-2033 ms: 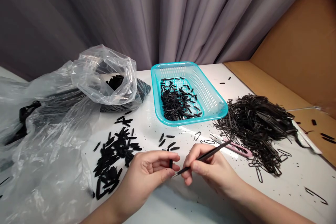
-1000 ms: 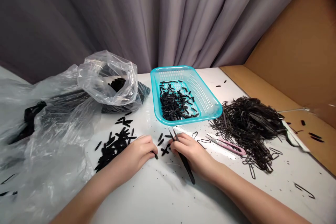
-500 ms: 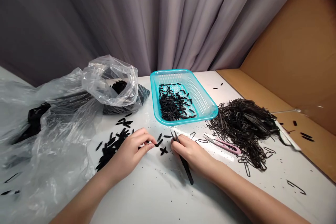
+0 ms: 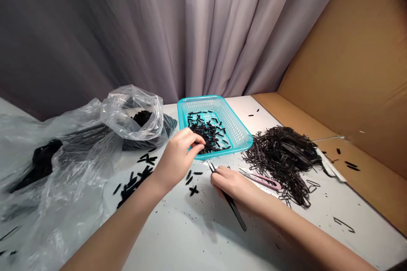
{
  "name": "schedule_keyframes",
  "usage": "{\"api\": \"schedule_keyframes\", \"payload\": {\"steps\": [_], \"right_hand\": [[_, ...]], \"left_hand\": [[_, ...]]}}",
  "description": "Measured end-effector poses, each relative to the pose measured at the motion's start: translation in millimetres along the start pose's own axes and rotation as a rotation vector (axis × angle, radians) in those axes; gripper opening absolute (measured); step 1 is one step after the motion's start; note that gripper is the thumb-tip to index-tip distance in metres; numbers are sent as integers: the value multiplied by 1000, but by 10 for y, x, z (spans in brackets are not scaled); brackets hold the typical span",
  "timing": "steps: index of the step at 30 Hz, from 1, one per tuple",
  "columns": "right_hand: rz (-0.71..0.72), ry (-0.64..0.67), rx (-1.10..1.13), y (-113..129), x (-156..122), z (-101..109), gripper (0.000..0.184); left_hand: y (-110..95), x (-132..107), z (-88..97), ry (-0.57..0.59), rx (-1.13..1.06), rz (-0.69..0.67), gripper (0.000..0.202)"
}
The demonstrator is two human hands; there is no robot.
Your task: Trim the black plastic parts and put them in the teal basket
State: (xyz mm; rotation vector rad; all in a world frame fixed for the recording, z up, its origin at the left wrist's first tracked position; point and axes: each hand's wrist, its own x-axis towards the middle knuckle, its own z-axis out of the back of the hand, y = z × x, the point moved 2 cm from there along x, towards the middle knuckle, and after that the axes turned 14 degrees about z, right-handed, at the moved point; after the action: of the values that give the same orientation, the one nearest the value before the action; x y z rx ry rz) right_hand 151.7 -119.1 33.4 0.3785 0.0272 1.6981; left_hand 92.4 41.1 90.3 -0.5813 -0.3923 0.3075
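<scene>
- Turquoise plastic is used for the basket (image 4: 235, 129), set beyond the hands on the white table (image 4: 178, 241), probably so that it can be reached by either
- Small black pieces (image 4: 211, 133) are piled on its floor, thickest toward the near side, and seem to be stopped from scattering by the slotted walls
- The left hand (image 4: 178, 156) is held over the near rim, with thumb and forefinger brought close together; whether a piece is pinched between them cannot be told
- Black tweezers (image 4: 237, 214) are gripped by the right hand (image 4: 230, 182), its fingers curled round the shaft; the tips are pointed away from the body, perhaps so that they are left free
- Loose pieces (image 4: 193, 190) are strewn between the hands, two of them crossed
- Beyond the left forearm, a dark heap (image 4: 132, 184) is partly hidden, and behind it a clear bag (image 4: 116, 118) is left open-mouthed, apparently for easy access
- Right of the basket, a pink-handled tool (image 4: 270, 183) is laid beside tangled dark clips (image 4: 286, 156)
</scene>
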Motion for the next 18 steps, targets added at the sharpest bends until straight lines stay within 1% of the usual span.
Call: {"api": "schedule_keyframes", "payload": {"steps": [3, 5, 6, 8, 10, 12, 13, 15, 18], "right_hand": [[-29, -69, 194, 60, -4, 161, 20], [-23, -109, 303, 88, 11, 268, 20], [-9, -139, 326, 86, 29, 320, 21], [22, -238, 304, 29, 87, 424, 20], [30, -366, 210, -95, 176, 518, 20], [1, -458, 97, -249, 283, 582, 18], [-12, -484, 63, -318, 336, 598, 17], [13, -503, 18, -396, 422, 597, 15], [102, -458, -59, -329, 452, 522, 14]], "left_hand": [[63, 260, -163, -1, 56, -14, 14], [117, 319, -203, -1, 80, -18, 26], [133, 310, -191, -13, 87, -17, 29], [137, 231, -111, -59, 93, -2, 28], [118, 93, -1, -113, 93, 34, 23], [106, -73, 68, -116, 97, 88, 18], [117, -157, 61, -40, 106, 146, 17], [147, -325, -4, 84, 119, 175, 14], [229, -534, -177, 229, 134, 177, 6]]}}
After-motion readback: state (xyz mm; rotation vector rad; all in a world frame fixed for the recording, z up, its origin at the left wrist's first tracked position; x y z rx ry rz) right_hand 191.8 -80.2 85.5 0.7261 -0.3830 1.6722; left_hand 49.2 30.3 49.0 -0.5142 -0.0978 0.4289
